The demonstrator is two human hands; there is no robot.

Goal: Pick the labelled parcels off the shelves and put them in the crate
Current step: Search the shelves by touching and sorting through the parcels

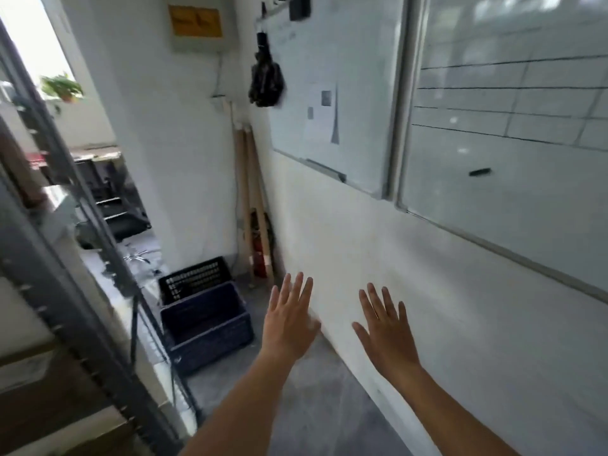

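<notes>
A dark blue plastic crate sits on the grey floor near the corner, and nothing shows inside it. A black slotted crate stands just behind it. My left hand is stretched out flat with fingers apart, just right of the blue crate and holding nothing. My right hand is held out beside it, fingers spread, in front of the white wall. The grey metal shelving runs down the left edge, with a brown cardboard parcel on it, blurred.
Two whiteboards hang on the right wall. Wooden poles and a red extinguisher lean in the corner. A black bundle hangs above. A doorway at left opens onto another room with furniture.
</notes>
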